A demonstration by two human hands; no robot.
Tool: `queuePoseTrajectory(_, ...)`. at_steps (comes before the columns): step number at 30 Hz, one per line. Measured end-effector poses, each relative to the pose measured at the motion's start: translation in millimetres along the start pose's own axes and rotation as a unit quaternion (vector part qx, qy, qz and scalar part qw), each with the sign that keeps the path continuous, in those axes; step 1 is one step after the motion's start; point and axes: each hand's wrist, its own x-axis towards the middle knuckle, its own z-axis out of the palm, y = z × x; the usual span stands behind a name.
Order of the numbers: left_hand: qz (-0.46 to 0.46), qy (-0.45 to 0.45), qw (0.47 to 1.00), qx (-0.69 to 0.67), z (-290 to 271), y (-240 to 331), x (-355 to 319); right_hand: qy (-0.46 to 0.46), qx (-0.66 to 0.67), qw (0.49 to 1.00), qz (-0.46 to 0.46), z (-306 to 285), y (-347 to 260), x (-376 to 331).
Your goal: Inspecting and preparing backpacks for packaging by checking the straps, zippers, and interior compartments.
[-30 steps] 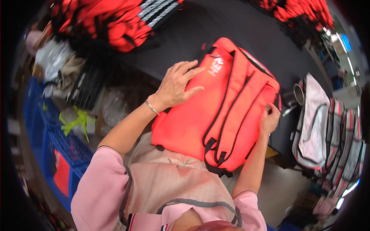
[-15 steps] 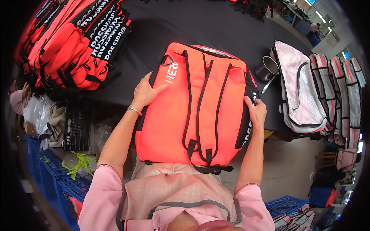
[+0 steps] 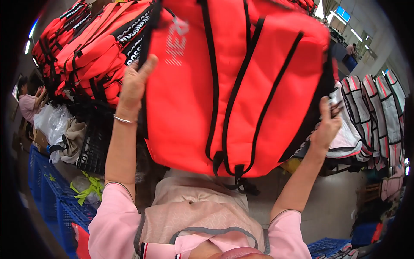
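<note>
A large red backpack (image 3: 181,108) with black-edged shoulder straps fills the middle of the view, raised in front of me, its strap side toward me. At its left edge, my left hand (image 3: 133,84) grips the side, thumb up against the red cloth and fingers hidden behind. My right hand (image 3: 326,127) holds the black right side of the bag, its fingers partly blurred. Loose black webbing ends (image 3: 243,186) dangle from the lower edge over my apron (image 3: 194,207). The top of the backpack runs out of the picture.
Stacked red backpacks (image 3: 97,60) stand at the far left. Grey-and-red bag pieces (image 3: 373,112) line up on the right, beside a whitish panel (image 3: 343,138). Blue crates (image 3: 47,185) and a black crate (image 3: 92,146) are at lower left. Another person (image 3: 30,101) is at far left.
Both hands have lifted the backpack up off the dark table and closer to me, so it looks larger. My hands have moved up and farther apart with it.
</note>
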Motion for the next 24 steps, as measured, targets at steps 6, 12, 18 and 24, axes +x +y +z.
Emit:
queuePoseTrajectory(6,0.213,0.046,0.976,-0.025,24,34,66,0.057,0.016,0.960,-0.273,47,-13,73)
queuePoseTrajectory(12,0.135,0.054,0.988,-0.045,14,53,75,-0.005,0.189,0.971,-0.146,57,-56,40)
queuePoseTrajectory(18,-0.093,-0.011,0.995,-0.028,-2,35,78,-0.106,0.096,0.989,0.020,47,-26,49)
queuePoseTrajectory(24,-0.099,-0.063,0.962,0.246,-61,-148,67,-0.243,-0.078,0.959,0.122,59,125,6)
